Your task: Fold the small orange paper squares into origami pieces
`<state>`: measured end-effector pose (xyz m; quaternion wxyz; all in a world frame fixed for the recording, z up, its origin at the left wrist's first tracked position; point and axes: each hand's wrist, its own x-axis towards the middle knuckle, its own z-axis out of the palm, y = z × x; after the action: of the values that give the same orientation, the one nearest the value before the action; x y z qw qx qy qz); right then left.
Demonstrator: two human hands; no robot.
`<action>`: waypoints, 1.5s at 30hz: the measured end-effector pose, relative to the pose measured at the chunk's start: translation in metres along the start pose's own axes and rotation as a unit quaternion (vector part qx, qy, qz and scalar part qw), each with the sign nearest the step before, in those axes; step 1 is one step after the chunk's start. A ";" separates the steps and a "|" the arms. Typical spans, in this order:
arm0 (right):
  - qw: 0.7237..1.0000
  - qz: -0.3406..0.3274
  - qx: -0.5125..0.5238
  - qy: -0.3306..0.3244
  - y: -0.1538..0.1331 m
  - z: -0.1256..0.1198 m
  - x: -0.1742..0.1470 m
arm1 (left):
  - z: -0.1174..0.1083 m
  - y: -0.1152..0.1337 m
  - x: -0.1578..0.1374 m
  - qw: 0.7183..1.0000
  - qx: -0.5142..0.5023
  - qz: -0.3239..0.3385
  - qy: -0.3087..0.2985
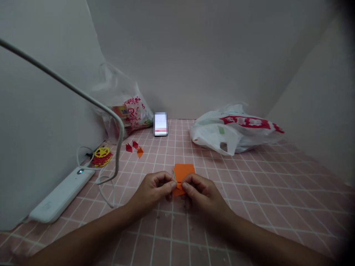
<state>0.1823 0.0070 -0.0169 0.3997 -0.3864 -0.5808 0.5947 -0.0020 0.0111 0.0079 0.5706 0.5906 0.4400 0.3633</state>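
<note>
Orange folded paper [179, 187] is pinched between the closed thumb and fingertips of both the left hand [154, 189] and the right hand [207, 191], low at centre, the two grips nearly meeting. Just beyond lies an orange square sheet [184, 170], its far edge straight and uncovered; whether the two are joined cannot be told. Pink gridded tabletop [177, 240] spreads widest to the right. On the left, a white cable [121, 140] bends down to loops beside a long white device [62, 195] near the wall. Further out are three small red and orange paper figures [140, 152], yellow and red cutouts [102, 152], a printed translucent plastic bag [135, 115], an upright phone [160, 123] and a white plastic bag [210, 135].
</note>
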 end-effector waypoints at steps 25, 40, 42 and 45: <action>0.996 -0.057 -0.065 0.021 -0.003 -0.004 -0.002 | 0.001 -0.003 -0.002 0.998 0.007 0.056 0.018; 0.999 -0.043 -0.019 0.004 0.001 -0.001 -0.002 | 0.002 -0.003 -0.004 0.997 0.031 0.058 0.047; 0.999 -0.033 0.004 -0.001 0.003 -0.001 -0.002 | 0.001 -0.003 -0.004 0.997 0.024 0.058 0.048; 0.999 -0.013 0.034 -0.007 0.005 0.000 -0.001 | 0.000 -0.002 -0.003 0.997 0.024 0.057 0.039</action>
<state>0.1829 0.0058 -0.0214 0.4162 -0.3606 -0.5683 0.6114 -0.0037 0.0078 0.0057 0.5173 0.6137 0.4354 0.4076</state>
